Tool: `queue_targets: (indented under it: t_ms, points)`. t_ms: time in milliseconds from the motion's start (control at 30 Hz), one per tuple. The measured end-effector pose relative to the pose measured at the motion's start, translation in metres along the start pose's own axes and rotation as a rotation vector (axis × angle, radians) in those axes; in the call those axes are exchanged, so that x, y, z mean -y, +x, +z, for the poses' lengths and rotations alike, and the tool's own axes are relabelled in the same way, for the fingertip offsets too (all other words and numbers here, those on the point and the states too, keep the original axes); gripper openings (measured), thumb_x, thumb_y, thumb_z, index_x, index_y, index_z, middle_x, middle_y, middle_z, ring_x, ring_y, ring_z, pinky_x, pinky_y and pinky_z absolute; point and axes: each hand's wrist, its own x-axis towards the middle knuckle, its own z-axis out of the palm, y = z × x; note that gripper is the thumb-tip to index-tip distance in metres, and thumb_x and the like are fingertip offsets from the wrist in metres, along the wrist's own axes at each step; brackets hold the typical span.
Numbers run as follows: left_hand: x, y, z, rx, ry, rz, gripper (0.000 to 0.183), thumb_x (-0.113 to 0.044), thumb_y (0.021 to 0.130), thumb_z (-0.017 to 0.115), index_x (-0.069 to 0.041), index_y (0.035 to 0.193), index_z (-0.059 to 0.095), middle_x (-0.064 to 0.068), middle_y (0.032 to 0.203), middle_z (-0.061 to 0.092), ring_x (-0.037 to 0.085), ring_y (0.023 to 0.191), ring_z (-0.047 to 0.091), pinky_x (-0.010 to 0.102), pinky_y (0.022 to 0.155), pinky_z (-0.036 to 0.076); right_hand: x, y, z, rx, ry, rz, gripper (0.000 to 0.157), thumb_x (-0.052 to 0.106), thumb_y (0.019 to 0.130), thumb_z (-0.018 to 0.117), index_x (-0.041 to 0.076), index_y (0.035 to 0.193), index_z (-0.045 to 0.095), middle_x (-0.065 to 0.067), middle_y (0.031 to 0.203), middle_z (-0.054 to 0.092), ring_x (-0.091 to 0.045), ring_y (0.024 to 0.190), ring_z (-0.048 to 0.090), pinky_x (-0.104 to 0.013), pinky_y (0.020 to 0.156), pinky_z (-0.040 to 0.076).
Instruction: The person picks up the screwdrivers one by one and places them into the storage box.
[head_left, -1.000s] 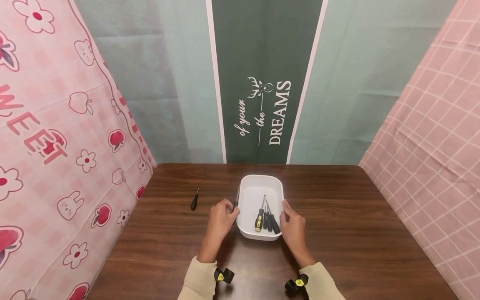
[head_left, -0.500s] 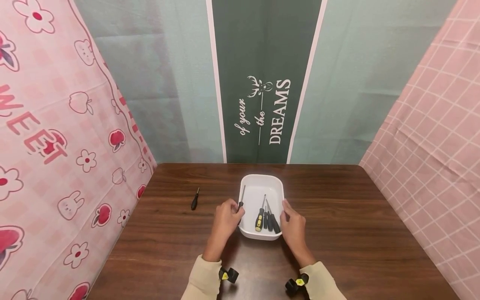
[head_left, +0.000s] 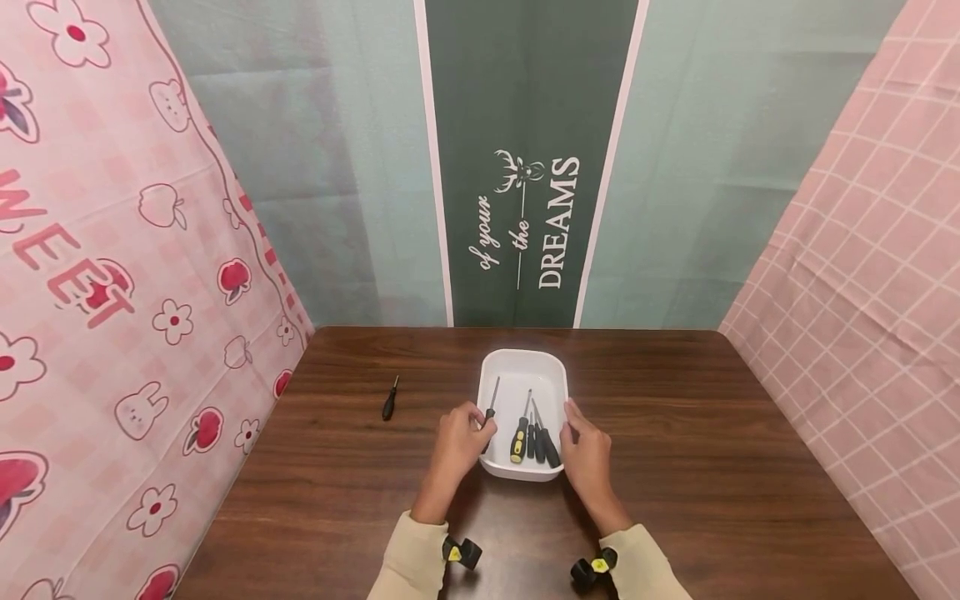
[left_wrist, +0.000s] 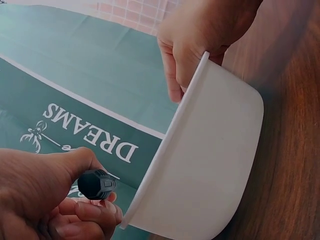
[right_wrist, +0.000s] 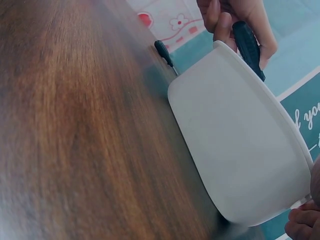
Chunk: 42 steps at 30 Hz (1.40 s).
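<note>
A white rectangular container (head_left: 519,474) stands on the table with several screwdrivers inside. One has a yellow-and-black handle (head_left: 518,442); beside it lie slim black screwdrivers (head_left: 539,444). My left hand (head_left: 457,442) pinches a black-handled screwdriver (left_wrist: 97,185) between thumb and fingers at the left rim. Its thin shaft (head_left: 495,393) points away from me, over the container's left inner side. On the opposite side, my right hand (head_left: 587,454) grips the container's rim. In the right wrist view, the held screwdriver's dark handle (right_wrist: 248,47) shows above the rim.
Another small black screwdriver (head_left: 389,404) lies on the brown wooden table (head_left: 675,417) to the left. Behind the table hangs a green curtain (head_left: 360,208) with lettering. Pink patterned cloths flank both sides. Each wrist wears a black camera mount (head_left: 461,552).
My left hand has moved right, carrying the screwdriver from outside the left rim to over the container's inside. The right hand and container have stayed in place.
</note>
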Motion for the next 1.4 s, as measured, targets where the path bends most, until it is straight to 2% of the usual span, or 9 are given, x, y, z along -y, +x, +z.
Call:
queue_targets:
  t_ms: [133, 467, 700, 1033, 1400]
  points:
    - [-0.001, 0.000, 0.001, 0.022, -0.014, -0.021, 0.016, -0.016, 0.084, 0.073, -0.005, 0.079, 0.063, -0.004, 0.059, 0.047, 0.013, 0.055, 0.044, 0.028, 0.053, 0.038, 0.001, 0.000, 0.000, 0.010, 0.005, 0.013, 0.035, -0.012, 0.085, 0.067, -0.010, 0.120, 0.068, -0.022, 0.123, 0.066, -0.038, 0.115, 0.063, -0.051, 0.094, 0.048]
    - [-0.001, 0.000, 0.004, 0.009, -0.008, -0.019, 0.015, -0.014, 0.082, 0.073, -0.005, 0.076, 0.063, -0.003, 0.059, 0.047, 0.015, 0.056, 0.047, 0.030, 0.055, 0.041, 0.000, 0.000, -0.002, 0.025, 0.000, 0.027, 0.035, -0.010, 0.087, 0.067, -0.010, 0.122, 0.066, -0.022, 0.125, 0.065, -0.039, 0.117, 0.062, -0.051, 0.096, 0.048]
    - [-0.002, 0.001, 0.007, 0.019, 0.002, -0.043, 0.017, -0.015, 0.083, 0.074, -0.006, 0.075, 0.061, -0.003, 0.060, 0.047, 0.014, 0.058, 0.047, 0.028, 0.056, 0.041, -0.001, 0.000, -0.002, 0.027, 0.002, 0.025, 0.035, -0.010, 0.087, 0.067, -0.009, 0.122, 0.067, -0.022, 0.126, 0.065, -0.037, 0.117, 0.062, -0.051, 0.096, 0.048]
    - [-0.004, 0.001, 0.010, 0.036, 0.012, -0.042, 0.017, -0.015, 0.083, 0.073, -0.007, 0.076, 0.060, -0.003, 0.060, 0.049, 0.012, 0.055, 0.046, 0.027, 0.053, 0.040, -0.002, 0.001, 0.001, 0.001, 0.006, -0.007, 0.034, -0.013, 0.084, 0.068, -0.011, 0.118, 0.068, -0.023, 0.123, 0.066, -0.041, 0.114, 0.063, -0.053, 0.092, 0.049]
    - [-0.012, 0.005, 0.009, 0.018, 0.033, -0.037, 0.017, -0.018, 0.083, 0.073, -0.009, 0.076, 0.060, -0.004, 0.059, 0.052, 0.013, 0.056, 0.049, 0.029, 0.055, 0.043, 0.004, 0.004, -0.004, 0.021, 0.003, 0.018, 0.034, -0.011, 0.086, 0.067, -0.010, 0.120, 0.067, -0.022, 0.124, 0.065, -0.038, 0.116, 0.063, -0.051, 0.094, 0.049]
